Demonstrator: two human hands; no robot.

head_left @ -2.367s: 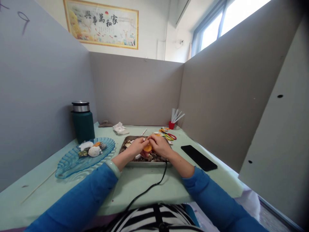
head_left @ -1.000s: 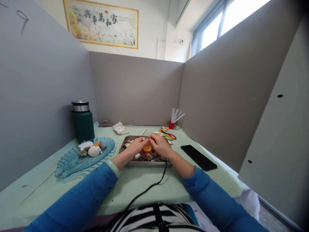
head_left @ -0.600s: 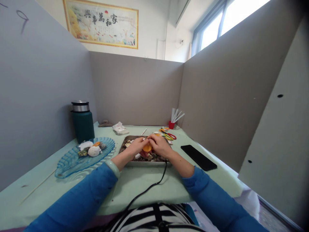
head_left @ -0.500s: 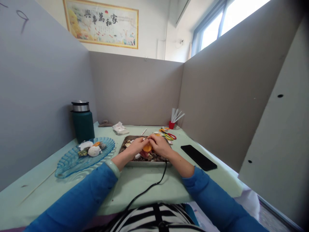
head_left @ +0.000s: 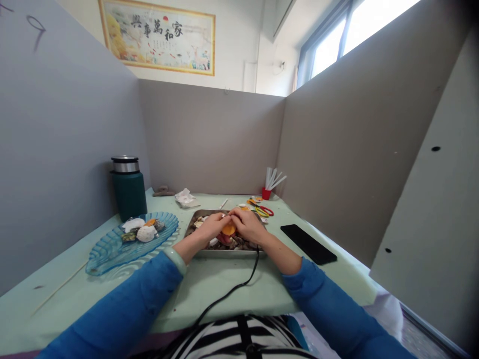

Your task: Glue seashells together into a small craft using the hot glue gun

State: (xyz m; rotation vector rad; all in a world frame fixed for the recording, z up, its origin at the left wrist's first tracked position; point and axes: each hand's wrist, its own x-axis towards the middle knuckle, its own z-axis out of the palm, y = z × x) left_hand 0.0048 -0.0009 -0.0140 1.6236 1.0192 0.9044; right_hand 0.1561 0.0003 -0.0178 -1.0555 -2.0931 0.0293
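Observation:
Both of my hands meet over a shallow metal tray (head_left: 224, 254) filled with shells and brown pebble-like pieces. An orange shell (head_left: 229, 229) shows between them, rounded and smooth. My left hand (head_left: 211, 228) is closed, its fingertips at the shell's upper left side. From the other side, my right hand (head_left: 247, 226) closes on it with bent fingers, thumb side towards the left hand. The fingertips touch or nearly touch, and they hide the top of the shell. A black cord (head_left: 235, 287) runs from beneath my right wrist towards my lap.
Left of the tray lies a blue glass plate (head_left: 108, 257) with several shells, a dark green bottle (head_left: 129, 194) behind it. Scissors (head_left: 262, 209), a red cup (head_left: 266, 193) of white sticks and crumpled tissue (head_left: 186, 198) lie farther back. A black phone-like slab (head_left: 309, 243) lies right. Grey partitions enclose the table.

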